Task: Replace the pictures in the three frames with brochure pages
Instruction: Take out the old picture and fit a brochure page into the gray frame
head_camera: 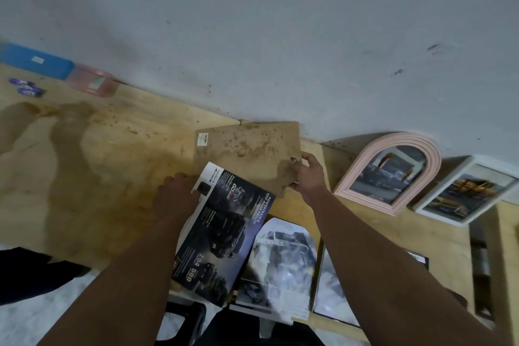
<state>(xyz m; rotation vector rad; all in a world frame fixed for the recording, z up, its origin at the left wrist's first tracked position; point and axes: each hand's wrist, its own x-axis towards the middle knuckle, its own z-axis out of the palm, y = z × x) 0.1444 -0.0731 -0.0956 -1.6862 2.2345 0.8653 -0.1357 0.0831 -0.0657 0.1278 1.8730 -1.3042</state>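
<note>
The wooden surface (92,149) is stained and runs along a grey wall. Near the middle of its far edge lies a brown backing board (247,152) with a small white label, unreadable, at one corner. The right hand (307,174) pinches that board's near corner between thumb and curled fingers. Overlapping the board's near side is a dark brochure page (222,233) printed "POWERTRAIN & OFF-ROAD ABILITY" and "204 500"; the left hand (174,194) presses on its left edge, fingers mostly hidden. Beside it, at the near edge, lies a grey car picture (283,258). Toward the right end, a pink arched frame (390,171) and a white frame (466,191) each hold a picture. At the far left corner sit a blue box (36,60) and a pink tub (94,83), contents unclear
</note>
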